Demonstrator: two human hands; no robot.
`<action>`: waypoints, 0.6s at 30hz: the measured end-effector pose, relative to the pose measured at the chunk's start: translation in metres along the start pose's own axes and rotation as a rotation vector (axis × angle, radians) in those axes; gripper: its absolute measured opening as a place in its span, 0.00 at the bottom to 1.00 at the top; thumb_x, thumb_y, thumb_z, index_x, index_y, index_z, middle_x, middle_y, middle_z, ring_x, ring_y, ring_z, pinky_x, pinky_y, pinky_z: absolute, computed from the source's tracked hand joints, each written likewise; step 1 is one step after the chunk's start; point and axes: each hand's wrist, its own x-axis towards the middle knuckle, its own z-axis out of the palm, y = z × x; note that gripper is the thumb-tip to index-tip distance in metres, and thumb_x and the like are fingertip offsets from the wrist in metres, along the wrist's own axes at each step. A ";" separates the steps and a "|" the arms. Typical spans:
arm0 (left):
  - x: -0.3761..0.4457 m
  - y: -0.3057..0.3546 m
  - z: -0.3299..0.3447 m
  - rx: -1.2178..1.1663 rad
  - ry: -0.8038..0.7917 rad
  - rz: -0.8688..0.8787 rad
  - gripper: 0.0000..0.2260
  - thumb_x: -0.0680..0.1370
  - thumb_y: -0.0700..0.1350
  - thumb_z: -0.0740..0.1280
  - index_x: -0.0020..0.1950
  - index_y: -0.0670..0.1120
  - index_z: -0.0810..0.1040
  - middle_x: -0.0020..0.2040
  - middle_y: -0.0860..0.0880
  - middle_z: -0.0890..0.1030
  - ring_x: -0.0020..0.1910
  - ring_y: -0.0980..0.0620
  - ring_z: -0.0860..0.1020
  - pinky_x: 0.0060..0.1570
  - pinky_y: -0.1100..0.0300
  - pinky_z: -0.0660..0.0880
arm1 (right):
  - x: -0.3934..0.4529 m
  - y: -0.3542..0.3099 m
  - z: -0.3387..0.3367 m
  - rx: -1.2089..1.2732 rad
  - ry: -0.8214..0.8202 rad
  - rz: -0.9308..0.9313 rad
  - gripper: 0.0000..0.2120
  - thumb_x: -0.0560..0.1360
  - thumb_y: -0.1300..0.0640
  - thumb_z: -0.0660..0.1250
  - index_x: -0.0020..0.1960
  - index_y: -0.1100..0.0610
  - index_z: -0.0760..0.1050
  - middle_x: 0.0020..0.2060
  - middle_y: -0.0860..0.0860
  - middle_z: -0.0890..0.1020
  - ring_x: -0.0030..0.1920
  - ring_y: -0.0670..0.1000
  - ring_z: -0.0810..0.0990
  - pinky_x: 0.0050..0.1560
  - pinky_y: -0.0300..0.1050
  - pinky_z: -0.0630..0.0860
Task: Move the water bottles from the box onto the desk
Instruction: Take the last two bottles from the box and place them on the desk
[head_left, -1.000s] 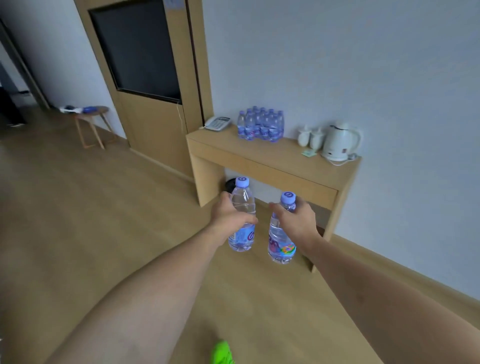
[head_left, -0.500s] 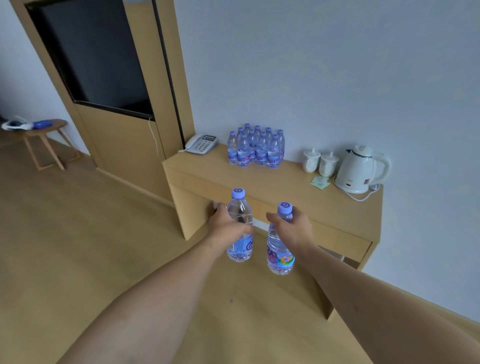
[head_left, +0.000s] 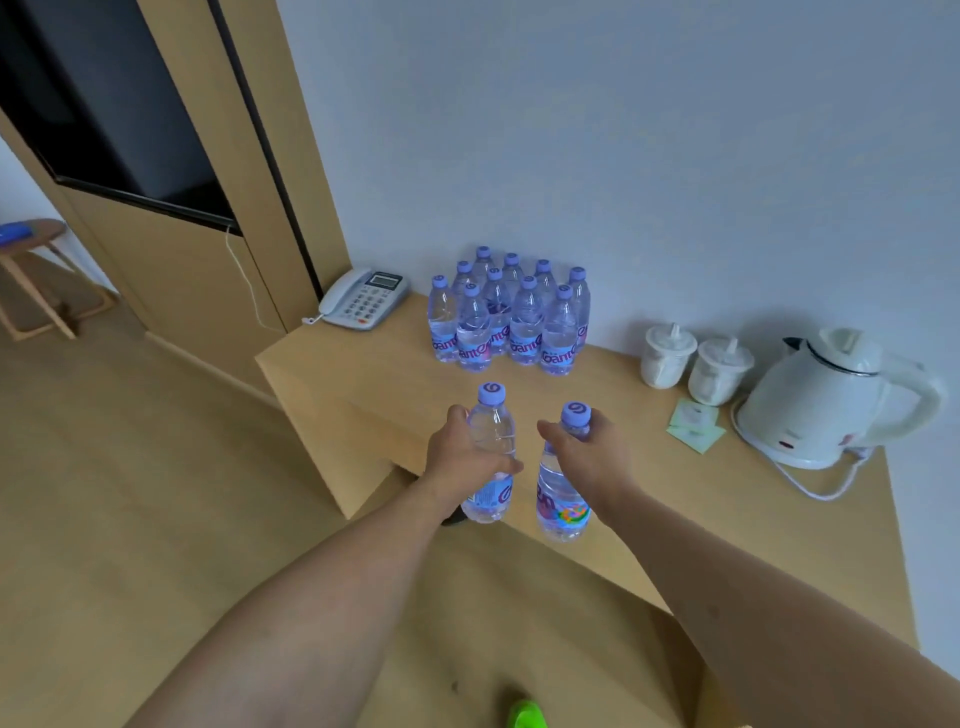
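In front of our hands: the desk (head_left: 395, 395), with a bunch of bottles (head_left: 511, 317) standing on it by the wall.

Left hand: our left hand (head_left: 462, 457) is wrapped round the middle of the left bottle (head_left: 491, 457). The bottle stands up straight in the air, over the near edge of the desk.

Right hand: our right hand (head_left: 592, 457) is wrapped round the top part of the right bottle (head_left: 563, 488), just under its cap. This bottle is up in the air too, just beside the left one, not touching it.

Done: we count about ten bottles in the bunch past our hands. They stand close together, so some at the back may be hidden.

In hand: two more bottles. We think they are on their way to the desk but not set down yet.

Left to do: put these two down. The bare desk between our hands and the bunch looks like a good spot.

The box: we cannot see it from here, so we cannot tell how many bottles are left in it.

Right of our hands: two white cups (head_left: 696, 364), a kettle (head_left: 826, 395) and small green packets (head_left: 693, 423). They are well apart from the bottles.

Left of the bunch: a phone (head_left: 363, 299), near the first bottles.
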 end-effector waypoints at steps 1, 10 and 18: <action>0.020 0.005 0.003 0.010 0.004 -0.003 0.33 0.58 0.49 0.84 0.56 0.50 0.69 0.51 0.53 0.80 0.49 0.54 0.80 0.42 0.60 0.76 | 0.021 -0.001 0.003 0.002 0.000 0.006 0.12 0.71 0.50 0.74 0.40 0.54 0.73 0.34 0.48 0.79 0.35 0.49 0.76 0.38 0.44 0.71; 0.148 0.011 0.027 0.064 -0.008 -0.015 0.30 0.57 0.42 0.84 0.56 0.51 0.78 0.52 0.54 0.83 0.52 0.51 0.82 0.54 0.51 0.80 | 0.147 0.001 0.034 -0.076 0.033 0.035 0.12 0.70 0.52 0.74 0.41 0.57 0.74 0.33 0.49 0.78 0.35 0.50 0.75 0.37 0.45 0.71; 0.227 0.019 0.038 0.210 -0.065 0.114 0.31 0.56 0.46 0.85 0.56 0.53 0.79 0.50 0.56 0.82 0.50 0.51 0.81 0.50 0.55 0.79 | 0.208 -0.001 0.060 -0.116 0.079 0.004 0.15 0.73 0.53 0.73 0.47 0.65 0.77 0.41 0.59 0.84 0.45 0.60 0.81 0.47 0.54 0.78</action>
